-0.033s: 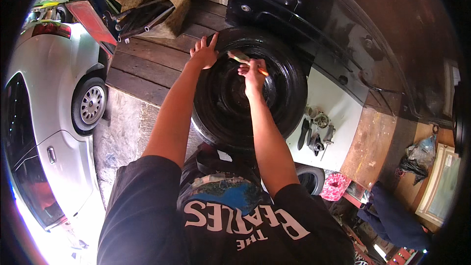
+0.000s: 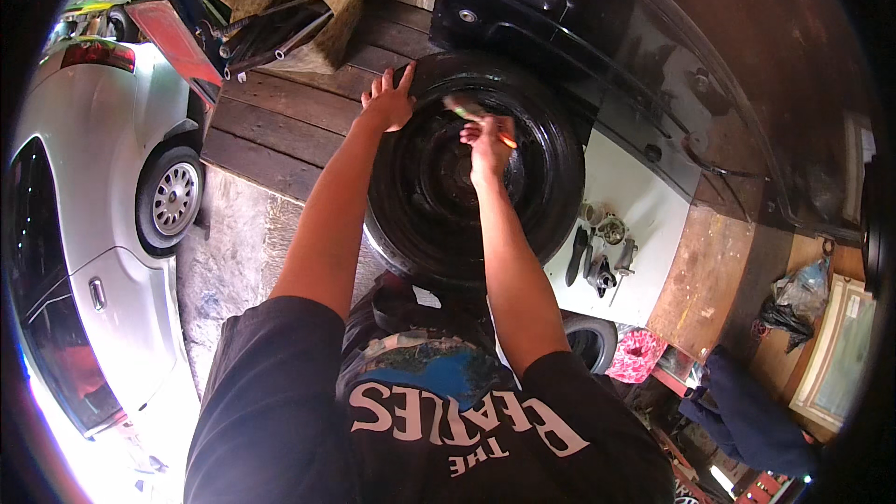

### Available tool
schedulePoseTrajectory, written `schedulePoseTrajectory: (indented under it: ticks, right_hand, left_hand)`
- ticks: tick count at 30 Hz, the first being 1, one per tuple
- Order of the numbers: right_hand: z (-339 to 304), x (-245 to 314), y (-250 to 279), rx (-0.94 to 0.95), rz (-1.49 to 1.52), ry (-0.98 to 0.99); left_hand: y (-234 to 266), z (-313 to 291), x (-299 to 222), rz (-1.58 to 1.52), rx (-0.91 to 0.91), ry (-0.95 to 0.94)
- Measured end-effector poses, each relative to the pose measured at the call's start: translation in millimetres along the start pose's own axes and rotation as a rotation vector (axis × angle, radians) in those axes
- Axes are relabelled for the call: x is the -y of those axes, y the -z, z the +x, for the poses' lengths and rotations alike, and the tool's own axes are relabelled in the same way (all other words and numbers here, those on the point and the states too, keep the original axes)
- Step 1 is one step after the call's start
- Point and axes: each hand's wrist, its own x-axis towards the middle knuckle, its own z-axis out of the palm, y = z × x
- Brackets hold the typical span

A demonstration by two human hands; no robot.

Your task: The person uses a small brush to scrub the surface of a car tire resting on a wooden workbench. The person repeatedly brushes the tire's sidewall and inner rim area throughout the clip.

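Note:
A black car wheel lies flat in front of me, its tire [image 2: 553, 201] surrounding a dark, wet-looking rim [image 2: 439, 163]. My left hand [image 2: 387, 105] rests on the tire's far left edge with its fingers spread. Closed around a paintbrush [image 2: 464, 111] is my right hand [image 2: 487, 145], held over the far part of the rim. The brush's orange handle end sticks out to the right of the fist. Its bristle end is blurred and points to the far left; whether it touches the rim I cannot tell.
A wooden plank bench [image 2: 280, 135] carries a cut-open plastic jerrycan [image 2: 317, 28] holding dark rods. Metal parts [image 2: 602, 266] lie on a white board [image 2: 644, 289] at right, beside dark panels [image 2: 597, 47]. A silver car [image 2: 126, 215] stands at left.
My right hand and the paintbrush have shifted slightly to the right. The left hand and the wheel stay in place.

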Motion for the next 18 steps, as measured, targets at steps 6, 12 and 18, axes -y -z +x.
schedulePoseTrajectory:
  ticks: [6,12,18]
  right_hand:
    - [25,3,-1,-0.275,0.111,0.104]
    - [23,-17,-30,-0.185,0.152,0.045]
    - [6,-32,-24,0.019,0.161,-0.114]
  left_hand:
    - [3,7,-2,-0.013,-0.009,-0.013]
    - [6,11,-2,-0.018,-0.006,-0.014]
    - [3,15,2,-0.024,-0.019,-0.008]
